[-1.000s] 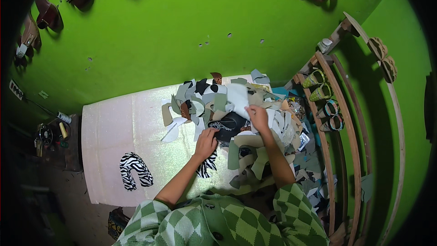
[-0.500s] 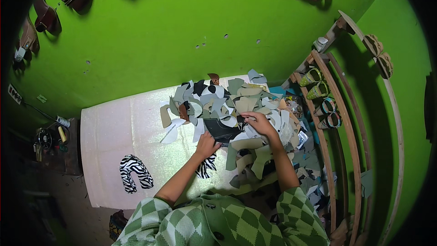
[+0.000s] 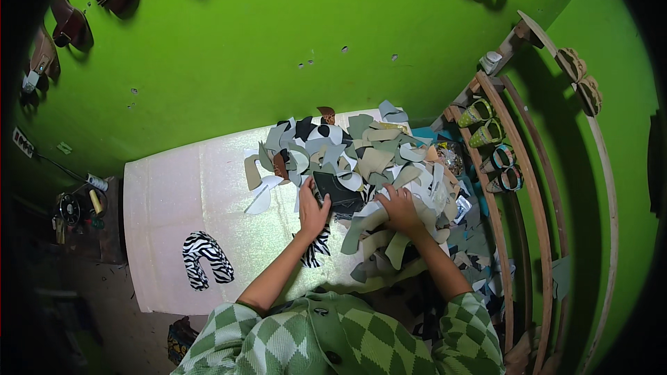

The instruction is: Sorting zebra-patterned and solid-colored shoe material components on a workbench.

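A heap of cut scraps (image 3: 379, 160) in grey, beige, white and black lies on the table's right half. Amid them, a black cut piece (image 3: 335, 191) rests between my hands. My left hand (image 3: 315, 212) is at its left edge, thumb and fingers apart. Fingers spread, my right hand (image 3: 401, 210) lies on the scraps to its right, over grey and beige strips. Close to my left wrist is a zebra-print piece (image 3: 317, 248), partly covered by my arm. A zebra-print horseshoe-shaped piece (image 3: 206, 261) sits by itself farther left.
The table has a shiny pale cover (image 3: 163, 201). To the right stands a wooden rack (image 3: 517, 167) with sandals (image 3: 481, 123). More scraps lie below the table's right end. Shoes hang on the green wall (image 3: 229, 62). A sewing machine part (image 3: 69, 210) stands at far left.
My left hand has shifted slightly away from me, and its thumb has opened out. My right hand has drawn back toward me, its fingers spreading over the scraps.
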The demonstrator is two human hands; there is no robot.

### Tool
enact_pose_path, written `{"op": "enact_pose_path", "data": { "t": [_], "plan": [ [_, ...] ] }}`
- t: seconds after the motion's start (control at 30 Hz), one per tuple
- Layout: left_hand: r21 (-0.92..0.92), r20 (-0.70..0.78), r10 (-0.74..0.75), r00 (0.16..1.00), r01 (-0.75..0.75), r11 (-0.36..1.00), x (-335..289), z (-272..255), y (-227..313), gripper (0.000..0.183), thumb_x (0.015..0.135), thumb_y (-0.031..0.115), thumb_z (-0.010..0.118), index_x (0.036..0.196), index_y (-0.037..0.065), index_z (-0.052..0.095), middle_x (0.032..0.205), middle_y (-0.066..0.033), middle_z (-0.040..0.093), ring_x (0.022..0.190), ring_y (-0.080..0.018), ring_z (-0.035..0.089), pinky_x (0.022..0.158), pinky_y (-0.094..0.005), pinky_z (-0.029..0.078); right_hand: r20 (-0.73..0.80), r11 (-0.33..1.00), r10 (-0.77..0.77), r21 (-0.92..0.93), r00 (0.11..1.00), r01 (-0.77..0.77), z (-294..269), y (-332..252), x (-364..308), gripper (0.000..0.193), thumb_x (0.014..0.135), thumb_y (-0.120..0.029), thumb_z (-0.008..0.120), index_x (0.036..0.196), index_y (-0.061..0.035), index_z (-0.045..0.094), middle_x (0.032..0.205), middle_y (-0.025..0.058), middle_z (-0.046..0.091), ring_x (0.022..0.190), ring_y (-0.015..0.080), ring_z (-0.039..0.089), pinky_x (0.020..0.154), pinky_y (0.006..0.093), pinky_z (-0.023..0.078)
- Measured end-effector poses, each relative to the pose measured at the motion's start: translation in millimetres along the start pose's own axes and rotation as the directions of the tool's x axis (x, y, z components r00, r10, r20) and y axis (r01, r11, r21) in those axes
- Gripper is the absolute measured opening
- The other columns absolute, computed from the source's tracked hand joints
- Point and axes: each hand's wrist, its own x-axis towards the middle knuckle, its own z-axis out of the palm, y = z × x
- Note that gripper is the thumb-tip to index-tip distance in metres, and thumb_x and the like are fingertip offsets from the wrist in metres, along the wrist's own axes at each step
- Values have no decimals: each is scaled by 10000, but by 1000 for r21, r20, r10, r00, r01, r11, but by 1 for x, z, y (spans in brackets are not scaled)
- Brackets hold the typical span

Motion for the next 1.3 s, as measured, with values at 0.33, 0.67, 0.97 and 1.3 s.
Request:
{"op": "enact_pose_path", "data": {
  "t": [0.33,0.67,0.97,1.3],
  "plan": [
    [255,354,327,876,-427,868,12,14,41,322,681,145,687,990,106,605,1210,-118,460,1159,-335,390,943,-430,329,-140,954,35,301,990,8,-22,27,-43,234,653,21,525,841,-117,511,799,39,560,865,231,565,755,337,371],
    [469,496,233,837,-483,739,31,71,30,465,654,370,722,1002,75,631,1285,-201,385,1243,-351,289,982,-456,259,-113,995,100,35,989,-96,-15,-10,-34,477,650,-45,623,1109,-165,569,869,39,531,878,221,518,725,368,341],
    [427,484,282,829,-505,750,28,67,30,381,620,350,748,953,183,668,1342,-125,335,1260,-333,256,995,-457,239,-161,988,-78,123,984,99,-13,0,-34,355,561,-119,738,893,-131,612,891,15,502,935,203,481,791,377,332],
    [457,557,372,743,-648,609,25,75,35,302,716,300,664,893,56,667,1360,-127,339,1272,-281,283,1010,-409,240,-453,871,377,471,808,-142,-24,23,-51,331,614,-21,651,935,-67,585,917,87,610,888,264,577,810,376,393]
  ]
}}
